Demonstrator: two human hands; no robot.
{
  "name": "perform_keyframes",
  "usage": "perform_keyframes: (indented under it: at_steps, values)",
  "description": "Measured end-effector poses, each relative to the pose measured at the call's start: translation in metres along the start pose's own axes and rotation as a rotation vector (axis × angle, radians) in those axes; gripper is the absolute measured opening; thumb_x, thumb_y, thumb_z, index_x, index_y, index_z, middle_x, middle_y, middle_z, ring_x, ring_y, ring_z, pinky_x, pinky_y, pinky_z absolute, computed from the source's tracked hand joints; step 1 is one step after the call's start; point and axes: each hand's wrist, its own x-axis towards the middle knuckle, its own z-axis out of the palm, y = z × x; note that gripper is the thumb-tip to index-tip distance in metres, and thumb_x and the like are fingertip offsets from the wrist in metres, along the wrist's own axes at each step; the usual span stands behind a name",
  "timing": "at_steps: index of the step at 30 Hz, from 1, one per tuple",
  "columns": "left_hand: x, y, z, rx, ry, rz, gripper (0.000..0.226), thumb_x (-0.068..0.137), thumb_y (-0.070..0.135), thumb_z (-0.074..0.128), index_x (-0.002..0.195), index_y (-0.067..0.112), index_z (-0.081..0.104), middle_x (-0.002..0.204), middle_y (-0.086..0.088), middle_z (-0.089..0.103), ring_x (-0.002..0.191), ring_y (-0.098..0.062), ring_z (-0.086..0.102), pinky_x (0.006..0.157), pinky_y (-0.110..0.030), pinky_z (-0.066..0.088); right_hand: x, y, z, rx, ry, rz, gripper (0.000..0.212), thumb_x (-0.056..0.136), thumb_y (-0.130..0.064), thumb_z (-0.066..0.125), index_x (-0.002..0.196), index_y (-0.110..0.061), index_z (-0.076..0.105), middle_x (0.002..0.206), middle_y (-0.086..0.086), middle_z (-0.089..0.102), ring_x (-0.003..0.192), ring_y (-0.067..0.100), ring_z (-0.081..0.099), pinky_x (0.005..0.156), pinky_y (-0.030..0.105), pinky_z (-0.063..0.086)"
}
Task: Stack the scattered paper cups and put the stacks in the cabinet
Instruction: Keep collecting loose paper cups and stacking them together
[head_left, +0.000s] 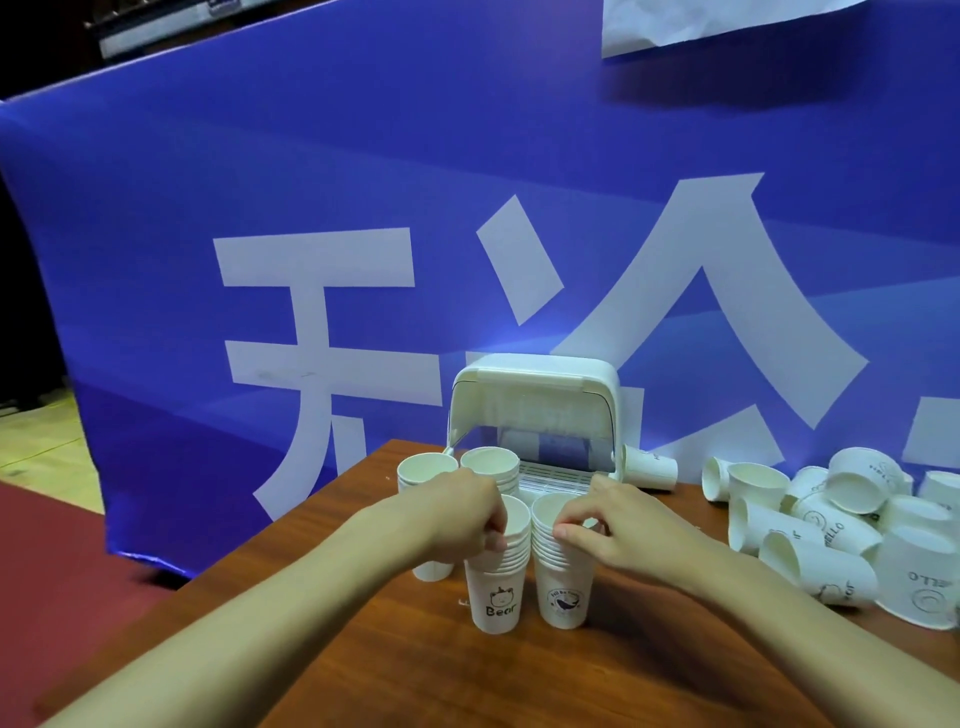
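Two stacks of white paper cups stand side by side on the wooden table (395, 670). My left hand (457, 514) grips the rims of the stack with the bear print (496, 592). My right hand (613, 525) pinches the rims of the stack with the round print (563, 587). Two more stacks, the far left stack (423, 470) and the stack beside it (491, 465), stand behind my left hand. The small white cabinet (535, 400) stands just beyond with its lid lifted open. A heap of scattered cups (831, 525) lies at the right.
A single cup (649, 467) lies on its side just right of the cabinet. A blue banner with large white characters (363, 234) hangs right behind the table. The table's left edge drops to a red floor (52, 561).
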Motion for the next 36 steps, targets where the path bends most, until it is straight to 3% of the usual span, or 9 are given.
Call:
perform_keyframes:
  at_steps: [8, 11, 16, 21, 24, 26, 31, 34, 36]
  values:
    - [0.003, 0.006, 0.001, 0.072, -0.015, -0.023, 0.024, 0.098, 0.024, 0.058, 0.112, 0.013, 0.073, 0.106, -0.007, 0.072, 0.095, -0.021, 0.066, 0.086, -0.035, 0.057, -0.004, -0.005, -0.003, -0.032, -0.005, 0.009, 0.027, 0.099, -0.052, 0.049, 0.112, -0.040, 0.069, 0.091, -0.012, 0.045, 0.086, 0.006, 0.055, 0.080, 0.028, 0.050]
    - [0.003, 0.010, -0.009, 0.114, -0.031, -0.056, 0.028, 0.094, 0.035, 0.062, 0.103, 0.012, 0.075, 0.098, -0.004, 0.073, 0.083, -0.016, 0.066, 0.072, -0.026, 0.056, -0.009, -0.009, -0.013, -0.026, 0.051, -0.026, 0.029, 0.101, -0.051, 0.046, 0.117, -0.038, 0.066, 0.096, -0.020, 0.051, 0.086, -0.004, 0.051, 0.078, 0.024, 0.046]
    - [0.020, 0.039, -0.032, 0.056, 0.232, -0.069, 0.030, 0.088, 0.044, 0.063, 0.074, 0.017, 0.067, 0.076, 0.000, 0.067, 0.073, -0.023, 0.064, 0.065, -0.035, 0.056, -0.033, 0.028, -0.042, -0.069, 0.289, 0.024, 0.018, 0.099, -0.040, 0.052, 0.108, -0.038, 0.067, 0.094, -0.028, 0.057, 0.089, -0.003, 0.052, 0.077, 0.021, 0.041]
    - [0.065, 0.104, -0.020, 0.050, 0.355, 0.081, 0.019, 0.089, 0.032, 0.057, 0.084, 0.015, 0.064, 0.086, -0.006, 0.067, 0.085, -0.032, 0.062, 0.067, -0.034, 0.049, -0.078, 0.087, -0.048, -0.516, -0.013, 0.068, 0.029, 0.096, -0.028, 0.044, 0.117, -0.034, 0.063, 0.118, -0.015, 0.058, 0.113, 0.012, 0.054, 0.083, 0.036, 0.049]
    - [0.103, 0.139, -0.004, 0.044, 0.324, 0.121, 0.018, 0.089, 0.026, 0.056, 0.095, 0.014, 0.067, 0.097, -0.009, 0.067, 0.091, -0.032, 0.062, 0.070, -0.036, 0.049, -0.101, 0.105, -0.050, -0.616, -0.147, 0.109, 0.036, 0.091, -0.018, 0.046, 0.122, -0.029, 0.061, 0.121, -0.008, 0.056, 0.116, 0.018, 0.052, 0.079, 0.033, 0.041]
    - [0.125, 0.157, 0.005, 0.031, 0.310, 0.133, 0.013, 0.089, 0.020, 0.054, 0.089, 0.011, 0.063, 0.099, -0.011, 0.066, 0.093, -0.032, 0.061, 0.069, -0.035, 0.042, -0.112, 0.110, -0.049, -0.663, -0.188, 0.116, 0.035, 0.089, -0.015, 0.049, 0.121, -0.024, 0.061, 0.121, -0.003, 0.057, 0.116, 0.022, 0.051, 0.075, 0.033, 0.033]
    - [0.172, 0.189, 0.032, -0.112, 0.253, 0.063, 0.014, 0.090, 0.020, 0.049, 0.090, 0.012, 0.061, 0.101, -0.010, 0.065, 0.090, -0.029, 0.059, 0.071, -0.033, 0.043, -0.129, 0.127, -0.045, -0.749, -0.218, 0.052, 0.023, 0.077, -0.010, 0.067, 0.099, -0.015, 0.068, 0.107, 0.005, 0.061, 0.099, 0.028, 0.059, 0.065, 0.037, 0.031]
    - [0.203, 0.198, 0.058, -0.257, 0.218, -0.032, 0.020, 0.086, 0.028, 0.053, 0.090, 0.012, 0.063, 0.098, -0.008, 0.069, 0.085, -0.027, 0.062, 0.065, -0.029, 0.041, -0.128, 0.138, -0.041, -0.903, -0.216, 0.001, 0.029, 0.043, -0.029, 0.090, 0.063, -0.027, 0.069, 0.074, -0.007, 0.064, 0.064, 0.014, 0.061, 0.045, 0.028, 0.033]
    - [0.219, 0.204, 0.073, -0.362, 0.213, -0.094, 0.025, 0.083, 0.035, 0.055, 0.094, 0.015, 0.065, 0.096, -0.006, 0.069, 0.081, -0.025, 0.061, 0.065, -0.029, 0.045, -0.123, 0.149, -0.034, -0.914, -0.178, -0.002, 0.029, 0.040, -0.032, 0.091, 0.058, -0.027, 0.068, 0.071, -0.009, 0.064, 0.060, 0.013, 0.060, 0.042, 0.026, 0.037]
